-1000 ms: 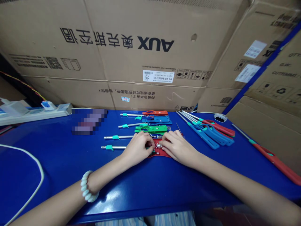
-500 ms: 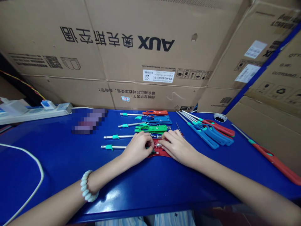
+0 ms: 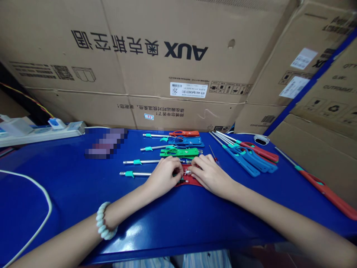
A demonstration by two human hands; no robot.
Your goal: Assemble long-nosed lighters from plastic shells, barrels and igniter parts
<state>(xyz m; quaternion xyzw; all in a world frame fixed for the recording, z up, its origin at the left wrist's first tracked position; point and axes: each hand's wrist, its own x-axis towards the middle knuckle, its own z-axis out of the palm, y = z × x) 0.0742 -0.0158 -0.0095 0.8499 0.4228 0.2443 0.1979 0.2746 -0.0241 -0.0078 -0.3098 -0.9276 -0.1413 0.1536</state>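
An opened red lighter shell [image 3: 195,180] lies on the blue table under both hands. My left hand [image 3: 167,172] is closed in a pinch over its left part, and whatever the fingertips hold is hidden. From the right, my right hand [image 3: 209,172] pinches a small silvery part with white wire [image 3: 187,172] above the shell. A metal lighter tube [image 3: 141,174] with a turquoise trigger runs in under my left hand, and a second tube [image 3: 147,162] lies just behind it. Beyond my hands is an opened green lighter shell [image 3: 181,152].
Opened blue [image 3: 185,140] and red [image 3: 184,133] lighter shells lie farther back. Several whole stick lighters [image 3: 245,155] are piled at right, near a screwdriver [image 3: 214,154]. Another red lighter [image 3: 323,189] lies far right. A power strip [image 3: 55,133] and white cable [image 3: 41,188] are left; cardboard [image 3: 156,74] stands behind.
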